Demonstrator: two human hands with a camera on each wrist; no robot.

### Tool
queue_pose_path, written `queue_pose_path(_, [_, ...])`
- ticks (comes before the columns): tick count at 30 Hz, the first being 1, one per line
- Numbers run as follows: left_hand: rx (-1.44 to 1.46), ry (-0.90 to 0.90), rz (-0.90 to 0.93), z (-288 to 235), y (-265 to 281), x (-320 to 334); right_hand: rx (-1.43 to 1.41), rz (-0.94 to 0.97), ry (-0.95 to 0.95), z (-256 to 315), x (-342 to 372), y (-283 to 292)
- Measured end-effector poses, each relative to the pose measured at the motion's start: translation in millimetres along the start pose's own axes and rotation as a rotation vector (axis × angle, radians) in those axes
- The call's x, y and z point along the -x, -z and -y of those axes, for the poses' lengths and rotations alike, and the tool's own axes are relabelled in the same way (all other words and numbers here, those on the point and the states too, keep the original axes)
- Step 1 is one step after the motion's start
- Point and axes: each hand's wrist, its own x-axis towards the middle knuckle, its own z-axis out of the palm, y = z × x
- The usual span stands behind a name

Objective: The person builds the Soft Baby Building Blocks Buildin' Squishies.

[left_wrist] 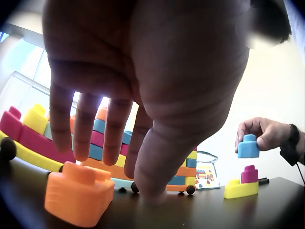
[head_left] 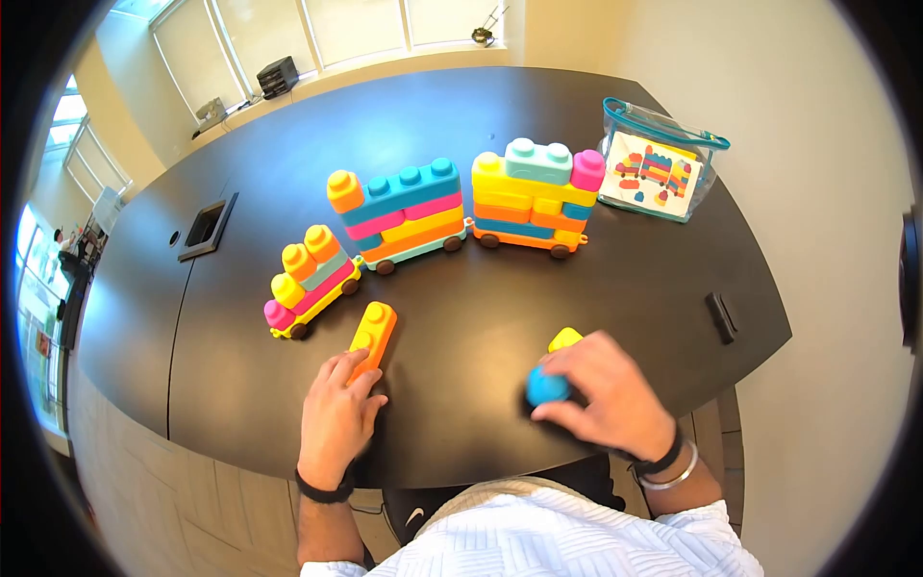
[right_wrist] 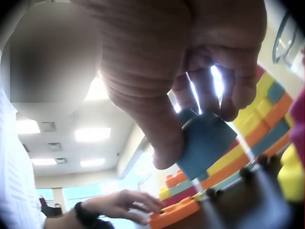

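Note:
My left hand (head_left: 336,413) rests its fingertips on the near end of a long orange toy block (head_left: 377,327), which lies on the table; in the left wrist view its fingers hang fairly straight behind the block. A small blue block (head_left: 547,387) is pinched between the thumb and fingers of my right hand (head_left: 612,392). The left wrist view has this blue block raised above the tabletop. Below and near it stands a yellow block (left_wrist: 240,192) with a small magenta block (left_wrist: 249,174) on top; the right hand mostly hides this pair in the head view.
Beyond the hands stands a wheeled block train: a small front car (head_left: 317,288), a middle car (head_left: 409,219) and a rear car (head_left: 532,207). A clear zip bag (head_left: 657,178) with a picture card stands at the right. A dark clip-like object (head_left: 721,317) lies near the right edge.

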Motion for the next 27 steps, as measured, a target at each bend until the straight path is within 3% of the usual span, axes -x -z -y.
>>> queue_pose_path(3, [0.016,-0.029,-0.037,-9.8,4.9,3.0,-0.159,0.13,0.043,9.6,4.8,-42.5])
queue_pose_path(6, [0.047,-0.051,-0.032,-16.0,12.4,7.6,-0.077,0.275,0.037,9.7,6.9,-75.1])
queue_pose_path(8, [0.064,-0.071,-0.028,-17.8,15.9,12.0,0.027,0.427,-0.103,10.9,7.6,-85.8])
queue_pose_path(11, [0.083,-0.074,-0.027,-19.9,20.6,19.5,0.045,0.471,-0.106,13.0,5.3,-78.6])
queue_pose_path(27, [0.158,-0.147,-0.031,-44.3,27.1,35.6,0.075,0.12,0.033,5.2,47.2,-1.5])
